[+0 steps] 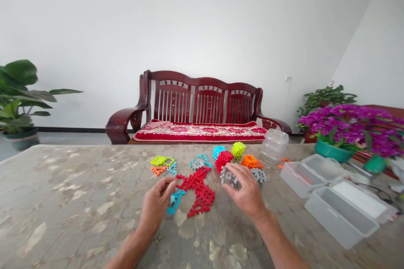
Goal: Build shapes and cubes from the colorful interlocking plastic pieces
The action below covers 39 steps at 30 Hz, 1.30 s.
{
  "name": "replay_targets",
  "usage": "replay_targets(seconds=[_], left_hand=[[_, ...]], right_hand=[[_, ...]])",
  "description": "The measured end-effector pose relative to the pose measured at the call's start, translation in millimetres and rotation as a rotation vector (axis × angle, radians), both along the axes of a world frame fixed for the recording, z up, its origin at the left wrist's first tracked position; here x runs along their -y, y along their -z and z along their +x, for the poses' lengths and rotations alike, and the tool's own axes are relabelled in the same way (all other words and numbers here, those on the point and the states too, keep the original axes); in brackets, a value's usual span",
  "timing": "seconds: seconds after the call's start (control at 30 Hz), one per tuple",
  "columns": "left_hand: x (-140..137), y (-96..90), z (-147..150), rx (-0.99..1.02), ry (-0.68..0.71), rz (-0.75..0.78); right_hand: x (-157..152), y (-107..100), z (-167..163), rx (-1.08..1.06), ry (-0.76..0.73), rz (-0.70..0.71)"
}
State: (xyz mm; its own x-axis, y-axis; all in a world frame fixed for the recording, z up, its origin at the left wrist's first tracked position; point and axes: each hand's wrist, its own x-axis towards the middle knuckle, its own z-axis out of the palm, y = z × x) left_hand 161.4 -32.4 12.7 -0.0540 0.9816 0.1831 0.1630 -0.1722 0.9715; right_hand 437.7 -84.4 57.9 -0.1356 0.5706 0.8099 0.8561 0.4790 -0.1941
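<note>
My right hand [248, 191] is curved round a grey lattice ball [229, 176] made of interlocking plastic pieces, thumb below and fingers over the top. Closed in a pinch, my left hand [158, 201] is at the left tip of the red interlocking pieces [202, 191], which lie flat; what its fingertips hold, if anything, is hidden. Blue pieces [176, 201] lie right beside it. Behind the grey ball are a red ball [224, 160], a blue ball [218, 151] and a yellow-green ball [238, 150]. An orange built shape [249, 161] and grey pieces [260, 175] are to the right.
Flat yellow, orange and blue pieces [164, 165] lie at the left, a grey and blue group [198, 163] farther back. Clear plastic boxes [342, 218] stand open at the right, near a stacked clear container [274, 146] and purple flowers [350, 124]. A wooden bench [202, 105] stands beyond the table.
</note>
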Motion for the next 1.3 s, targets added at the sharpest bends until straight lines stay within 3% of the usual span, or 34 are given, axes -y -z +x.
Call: replay_targets(seconds=[0.13, 0.27, 0.4, 0.6, 0.8, 1.1, 1.3], left_hand=[[-23, 2.7, -44, -0.148, -0.397, 0.137], [-29, 1.6, -70, -0.363, -0.563, 0.048], [-25, -3.7, -70, -0.605, -0.518, -0.075], [-24, -7.0, -66, -0.783, -0.428, -0.074], [-26, -5.8, -69, -0.797, -0.422, -0.065], [-25, -7.8, -68, -0.777, -0.405, -0.083], [-26, -7.0, -68, -0.773, -0.405, -0.079]], right_hand=[[-7, -8, 71, -0.075, 0.234, 0.011], [-6, -2, 116, -0.095, 0.364, -0.110], [-4, 8, 132, -0.100, 0.387, -0.274], [-9, 22, 135, -0.125, 0.350, -0.369], [-14, 29, 124, -0.157, 0.391, -0.403], [-8, 25, 115, -0.153, 0.704, -0.586], [-12, 28, 117, -0.123, 0.730, -0.557]])
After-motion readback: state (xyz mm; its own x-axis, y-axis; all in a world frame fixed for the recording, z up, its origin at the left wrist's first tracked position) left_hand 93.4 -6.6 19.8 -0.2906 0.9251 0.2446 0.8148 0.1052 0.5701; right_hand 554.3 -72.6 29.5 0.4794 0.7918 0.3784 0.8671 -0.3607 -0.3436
